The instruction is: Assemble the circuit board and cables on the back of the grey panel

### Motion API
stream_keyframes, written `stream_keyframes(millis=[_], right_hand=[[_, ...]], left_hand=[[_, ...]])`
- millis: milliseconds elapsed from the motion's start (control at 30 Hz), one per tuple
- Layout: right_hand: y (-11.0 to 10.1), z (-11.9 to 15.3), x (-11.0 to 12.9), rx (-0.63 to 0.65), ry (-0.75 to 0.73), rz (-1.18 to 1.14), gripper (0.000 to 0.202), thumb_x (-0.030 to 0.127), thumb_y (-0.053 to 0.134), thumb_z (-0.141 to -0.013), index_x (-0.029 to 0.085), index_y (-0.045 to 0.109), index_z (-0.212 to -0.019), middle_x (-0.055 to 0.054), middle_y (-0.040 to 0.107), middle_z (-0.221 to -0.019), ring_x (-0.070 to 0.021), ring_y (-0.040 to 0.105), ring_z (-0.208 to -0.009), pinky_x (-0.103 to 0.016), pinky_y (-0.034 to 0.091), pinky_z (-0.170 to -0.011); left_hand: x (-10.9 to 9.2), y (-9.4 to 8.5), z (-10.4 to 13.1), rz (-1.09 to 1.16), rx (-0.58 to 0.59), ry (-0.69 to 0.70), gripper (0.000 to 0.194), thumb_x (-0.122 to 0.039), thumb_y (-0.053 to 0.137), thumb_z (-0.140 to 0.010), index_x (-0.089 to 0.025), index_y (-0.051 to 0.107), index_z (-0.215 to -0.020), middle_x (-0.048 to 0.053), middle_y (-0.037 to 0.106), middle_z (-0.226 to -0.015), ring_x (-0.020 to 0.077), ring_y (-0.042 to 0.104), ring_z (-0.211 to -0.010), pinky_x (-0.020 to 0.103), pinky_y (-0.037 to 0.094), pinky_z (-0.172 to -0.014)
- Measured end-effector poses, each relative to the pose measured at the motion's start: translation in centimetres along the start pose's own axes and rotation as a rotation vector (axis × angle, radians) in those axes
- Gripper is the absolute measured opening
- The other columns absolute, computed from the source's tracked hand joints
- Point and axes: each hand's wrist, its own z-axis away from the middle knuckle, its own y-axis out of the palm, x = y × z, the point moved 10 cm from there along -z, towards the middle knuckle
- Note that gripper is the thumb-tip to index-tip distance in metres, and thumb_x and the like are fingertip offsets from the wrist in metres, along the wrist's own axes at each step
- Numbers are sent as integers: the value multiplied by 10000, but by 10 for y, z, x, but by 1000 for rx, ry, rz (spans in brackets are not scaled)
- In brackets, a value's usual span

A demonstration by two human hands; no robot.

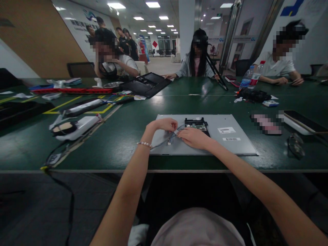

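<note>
A flat grey display panel (220, 136) lies on the table in front of me, back side up, with two white labels on its right part. Near its top middle sits a small green circuit board (197, 126) in a black frame. My left hand (166, 125) and my right hand (193, 137) meet over the panel, left of the board. Their fingertips pinch a thin grey cable (171, 136), whose loose end with a small white connector hangs below. Part of the cable trails left under my left wrist, which wears a bead bracelet (145, 144).
A white power-tool-like device (79, 128) and its dark cord lie to the left. On the right are a phone (306, 121), clear glasses (296, 145) and two bottles (252, 77). Across the green table (115, 153) sit several people; one touches a dark panel (146, 83).
</note>
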Motion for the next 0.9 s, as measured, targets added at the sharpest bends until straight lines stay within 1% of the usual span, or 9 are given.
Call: stream_keyframes(millis=[67, 167, 300, 367, 500, 633, 733, 900], right_hand=[[1, 0, 1, 7, -9, 22, 254, 66, 522, -947, 111, 692, -1130, -137, 728, -1162, -222, 678, -1059, -416, 443, -1072], [3, 0, 2, 25, -12, 43, 248, 73, 520, -949, 122, 701, -1110, -120, 743, -1125, -220, 687, -1020, -424, 433, -1079], [1, 0, 5, 35, -11, 31, 240, 79, 526, -944, 166, 720, -1056, -98, 757, -1085, -213, 687, -994, -438, 422, -1088], [1, 0, 7, 44, -18, 40, 233, 87, 524, -945, 168, 729, -1018, -97, 764, -1054, -212, 693, -964, -437, 411, -1100], [-1, 1, 12, 52, -27, 54, 233, 103, 515, -949, 160, 739, -969, -93, 775, -995, -209, 703, -903, -426, 397, -1121], [-3, 2, 15, 37, -37, 57, 235, 110, 522, -936, 170, 749, -918, -82, 781, -918, -219, 710, -877, -436, 402, -1121], [-5, 3, 17, 29, -51, 71, 238, 116, 526, -929, 165, 754, -879, -86, 777, -850, -231, 715, -857, -449, 399, -1123], [-10, 4, 19, 12, -53, 40, 245, 134, 529, -932, 172, 769, -903, -81, 784, -867, -225, 720, -841, -449, 403, -1122]], left_hand=[[1, 0, 1, 17, 10, -7, 124, -220, 656, -644, -177, 650, -760, -1, 620, -669, 115, 525, -588, 221, 364, -571], [3, 1, 0, 29, 13, -21, 153, -282, 705, -661, -175, 645, -754, 0, 620, -649, 115, 518, -593, 219, 361, -581], [9, 2, -4, 39, -7, -47, 125, -263, 684, -657, -183, 627, -734, -12, 606, -613, 118, 514, -573, 226, 356, -572], [10, 1, -5, 32, -24, -48, 111, -246, 668, -649, -182, 628, -730, -12, 612, -625, 120, 518, -582, 227, 359, -578], [7, 2, -3, 9, -28, -62, 129, -258, 665, -653, -177, 637, -749, -12, 615, -642, 123, 519, -580, 234, 354, -577], [1, 4, 2, -3, -12, -96, 158, -322, 674, -701, -181, 637, -761, -10, 610, -626, 129, 513, -569, 244, 348, -583], [-3, 4, 4, -4, -13, -94, 203, -361, 709, -700, -181, 629, -746, -6, 601, -620, 134, 513, -584, 251, 346, -597], [-4, 2, 3, -54, -32, -105, 255, -378, 753, -657, -180, 606, -721, -3, 589, -628, 135, 501, -604, 252, 337, -594]])
